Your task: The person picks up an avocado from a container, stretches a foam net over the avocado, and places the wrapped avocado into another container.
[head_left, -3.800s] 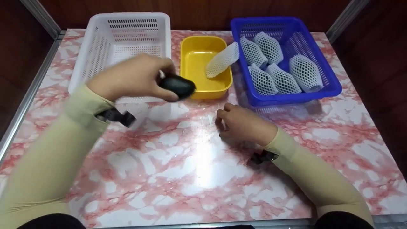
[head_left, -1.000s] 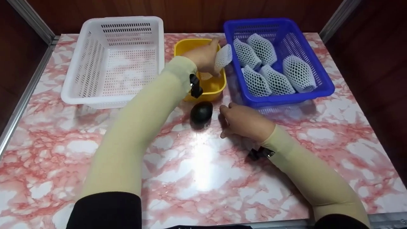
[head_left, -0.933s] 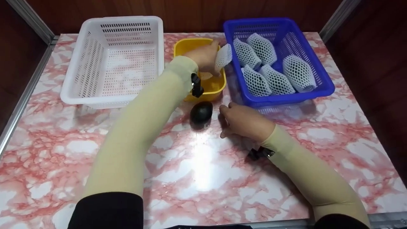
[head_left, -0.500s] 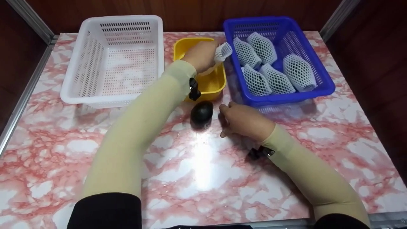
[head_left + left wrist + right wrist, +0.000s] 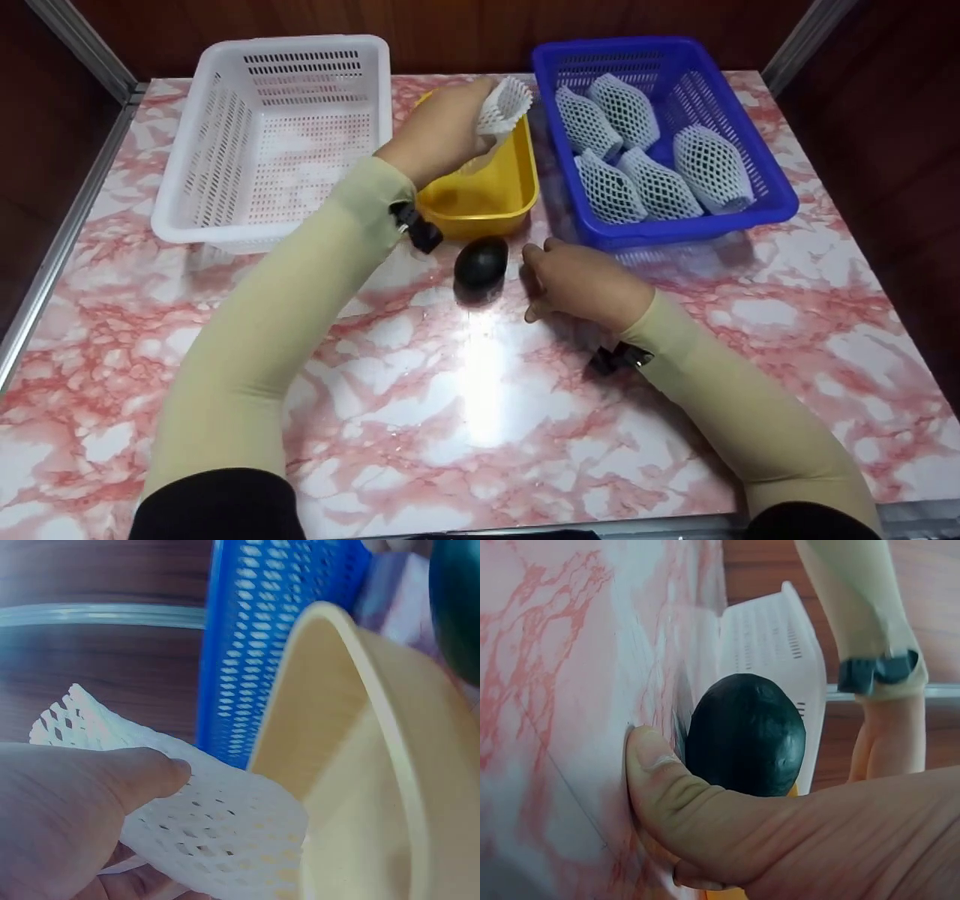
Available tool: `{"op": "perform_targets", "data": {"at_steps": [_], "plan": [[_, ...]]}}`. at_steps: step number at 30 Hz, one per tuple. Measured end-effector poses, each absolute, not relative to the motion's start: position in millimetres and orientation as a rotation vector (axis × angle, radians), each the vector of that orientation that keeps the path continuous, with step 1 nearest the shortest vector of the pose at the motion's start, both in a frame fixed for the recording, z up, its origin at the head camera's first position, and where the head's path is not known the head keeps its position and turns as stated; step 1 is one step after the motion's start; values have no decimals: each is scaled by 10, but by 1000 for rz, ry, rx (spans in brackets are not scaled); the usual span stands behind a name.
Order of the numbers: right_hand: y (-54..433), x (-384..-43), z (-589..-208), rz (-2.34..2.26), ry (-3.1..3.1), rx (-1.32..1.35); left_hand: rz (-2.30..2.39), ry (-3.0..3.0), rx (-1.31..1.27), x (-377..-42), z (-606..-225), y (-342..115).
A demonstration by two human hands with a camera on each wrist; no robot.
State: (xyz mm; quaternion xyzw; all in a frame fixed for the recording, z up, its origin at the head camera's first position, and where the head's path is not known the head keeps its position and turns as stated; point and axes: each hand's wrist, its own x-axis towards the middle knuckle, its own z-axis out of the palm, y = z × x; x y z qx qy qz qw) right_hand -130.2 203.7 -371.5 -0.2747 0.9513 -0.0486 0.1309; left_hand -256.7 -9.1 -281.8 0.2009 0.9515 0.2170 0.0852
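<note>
My left hand (image 5: 442, 131) holds a white foam net sleeve (image 5: 506, 105) above the yellow tub. In the left wrist view the thumb lies on the outside of the foam net (image 5: 217, 817), with fingers beneath it; its far end hangs over the tub's inside (image 5: 345, 780). A smooth, dark green, egg-shaped fruit (image 5: 481, 266), much like an avocado, lies on the table in front of the tub. Beside it my right hand (image 5: 589, 285) rests on the table, its fingers loosely bent. The right wrist view shows the thumb (image 5: 652, 757) close to the fruit (image 5: 746, 735), not gripping it.
The yellow tub (image 5: 517, 176) stands between a white slotted basket (image 5: 161, 202) at left and a blue basket (image 5: 690, 227) at right. Several net-wrapped fruits (image 5: 709, 169) lie in the blue basket. Dark wooden walls (image 5: 465, 37) enclose the table's back and sides.
The left hand set the fruit down before the tub, reached into the tub for the foam net, and now lifts it up and leftward. The right hand has stayed in place.
</note>
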Motion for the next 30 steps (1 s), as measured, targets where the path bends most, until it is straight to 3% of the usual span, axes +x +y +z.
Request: {"op": "perform_targets", "data": {"at_steps": [6,13,19,25,30], "plan": [[2041,-1301,-3688,-126,2761,-777,644,2978,747,-2174,-2742,-315],[2012,-1304,-3680,-125,2749,-776,642,3180,1053,-1495,-2809,-657],[2018,-1296,-3678,-156,2742,-761,427,3181,1062,-1034,-2858,-841],[2027,-1289,-3680,-137,2750,-741,103,3253,967,-861,-3095,-866],[2026,-1285,-3690,-152,2750,-718,-67,3153,861,-917,-3454,-837]]}}
